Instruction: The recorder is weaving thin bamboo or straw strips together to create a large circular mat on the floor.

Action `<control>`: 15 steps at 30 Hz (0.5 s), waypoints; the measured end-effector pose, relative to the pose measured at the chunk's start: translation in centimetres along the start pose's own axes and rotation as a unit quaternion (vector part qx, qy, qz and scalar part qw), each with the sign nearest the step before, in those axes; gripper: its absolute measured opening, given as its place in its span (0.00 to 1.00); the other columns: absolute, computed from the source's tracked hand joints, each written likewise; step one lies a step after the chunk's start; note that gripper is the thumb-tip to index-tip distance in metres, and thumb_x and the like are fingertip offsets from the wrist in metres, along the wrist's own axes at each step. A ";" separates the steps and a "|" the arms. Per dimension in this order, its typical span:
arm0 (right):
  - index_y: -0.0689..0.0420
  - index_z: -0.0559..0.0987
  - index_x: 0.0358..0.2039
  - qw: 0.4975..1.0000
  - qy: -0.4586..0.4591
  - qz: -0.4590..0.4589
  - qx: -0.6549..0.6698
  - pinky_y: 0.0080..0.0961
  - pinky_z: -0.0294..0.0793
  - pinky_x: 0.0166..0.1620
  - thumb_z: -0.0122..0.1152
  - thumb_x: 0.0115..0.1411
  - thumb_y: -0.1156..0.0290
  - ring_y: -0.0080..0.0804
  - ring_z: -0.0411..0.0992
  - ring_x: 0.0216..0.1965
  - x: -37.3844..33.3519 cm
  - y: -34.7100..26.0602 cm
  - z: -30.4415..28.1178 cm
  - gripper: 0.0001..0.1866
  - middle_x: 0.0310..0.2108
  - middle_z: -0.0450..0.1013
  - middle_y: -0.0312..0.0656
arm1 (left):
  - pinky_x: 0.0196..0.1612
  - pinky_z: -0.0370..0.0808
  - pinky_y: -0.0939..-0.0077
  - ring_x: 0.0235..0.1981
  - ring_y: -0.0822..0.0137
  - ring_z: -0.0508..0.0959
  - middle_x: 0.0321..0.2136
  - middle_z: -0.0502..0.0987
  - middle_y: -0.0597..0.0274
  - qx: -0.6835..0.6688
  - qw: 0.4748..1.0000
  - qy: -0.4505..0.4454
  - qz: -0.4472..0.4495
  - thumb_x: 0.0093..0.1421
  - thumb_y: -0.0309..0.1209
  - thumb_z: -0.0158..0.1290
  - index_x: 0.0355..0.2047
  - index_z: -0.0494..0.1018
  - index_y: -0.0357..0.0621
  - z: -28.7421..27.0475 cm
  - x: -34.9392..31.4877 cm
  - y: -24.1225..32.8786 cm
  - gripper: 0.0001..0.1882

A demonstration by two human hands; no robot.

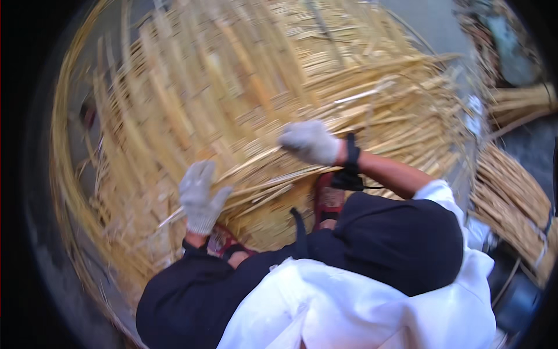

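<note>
1. Strips (383,122) of split cane, as they appear, call for even handling: my judgement is to steady the left ends, draw the lengths straight with the other hand, and lay them side by side before pressing them down onto the woven mat (232,75).

2. It would help to separate crossed pieces before any pull, since a snagged end could lift or split the weave of the mat; light pressure with a flat palm seems better than a hard tug.

3. The left grip (200,195), gloved, is over the near-left part of the mat, its fingers extended and thumb standing apart; it does not look clamped on anything, though whether the palm touches the strips is hidden.

4. The right grip (308,142), also gloved, is over the near-middle of the mat with fingers curled in; blur hides whether a strip is inside, so I cannot tell if it is clamped.

5. The loose strips lie across the near and right parts of the mat, fanning out toward its right side.

6. Their long axis runs slantwise, from the mat's near-left part up toward its far-right side, crossing the mat's broad slats, which run roughly from its far side toward the wearer.
</note>
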State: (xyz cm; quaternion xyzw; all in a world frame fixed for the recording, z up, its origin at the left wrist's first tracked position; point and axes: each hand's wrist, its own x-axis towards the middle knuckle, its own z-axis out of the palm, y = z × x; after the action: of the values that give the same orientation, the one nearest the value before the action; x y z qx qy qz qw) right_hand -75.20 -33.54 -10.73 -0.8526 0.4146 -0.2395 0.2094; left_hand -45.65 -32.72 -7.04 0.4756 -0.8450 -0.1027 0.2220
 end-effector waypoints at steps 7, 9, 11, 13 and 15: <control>0.51 0.74 0.29 0.985 0.084 0.119 -0.093 0.33 0.69 0.26 0.60 0.50 0.68 0.39 0.71 0.25 0.1 0.5 -0.7 0.06 0.21 0.68 0.39 | 0.40 0.73 0.69 0.35 0.56 0.76 0.33 0.76 0.51 -0.101 0.975 -0.148 -0.128 0.52 0.30 0.56 0.42 0.74 0.45 1.9 -1.3 -1.7 0.16; 0.51 0.74 0.28 0.991 0.014 0.118 -0.059 0.34 0.69 0.27 0.60 0.49 0.69 0.39 0.71 0.25 -0.1 0.5 -1.2 0.06 0.21 0.68 0.40 | 0.37 0.73 0.72 0.30 0.58 0.77 0.28 0.76 0.53 -0.164 0.970 -0.128 -0.126 0.53 0.32 0.54 0.42 0.74 0.44 1.0 -0.8 -2.4 0.15; 0.53 0.72 0.24 0.992 0.011 0.108 -0.067 0.36 0.69 0.26 0.55 0.48 0.70 0.42 0.71 0.24 -0.2 -0.2 -1.8 0.02 0.19 0.68 0.41 | 0.30 0.71 0.75 0.23 0.66 0.74 0.23 0.74 0.60 -0.223 0.937 -0.175 -0.206 0.55 0.33 0.52 0.42 0.74 0.40 0.3 -0.5 -2.6 0.16; 0.53 0.72 0.26 0.994 0.020 0.059 -0.094 0.35 0.70 0.25 0.53 0.48 0.71 0.41 0.71 0.24 0.9 -2.4 -2.8 0.03 0.18 0.68 0.41 | 0.25 0.67 0.79 0.20 0.74 0.69 0.19 0.72 0.64 -0.426 0.757 -0.308 -0.389 0.55 0.34 0.51 0.38 0.75 0.36 -1.2 -0.1 -2.8 0.15; 0.54 0.71 0.28 0.995 0.030 0.032 -0.090 0.35 0.70 0.24 0.52 0.48 0.72 0.39 0.71 0.24 1.9 -4.3 -2.7 0.05 0.18 0.67 0.40 | 0.24 0.65 0.81 0.19 0.75 0.69 0.18 0.72 0.65 -0.428 0.736 -0.366 -0.375 0.55 0.34 0.51 0.35 0.75 0.35 -3.0 0.6 -2.4 0.14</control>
State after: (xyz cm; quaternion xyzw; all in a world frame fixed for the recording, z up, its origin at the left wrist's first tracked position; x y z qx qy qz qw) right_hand -73.09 -33.01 -5.76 -0.8466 0.4675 -0.2205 0.1269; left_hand -42.71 -34.41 -5.17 0.5344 -0.4814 -0.6945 0.0189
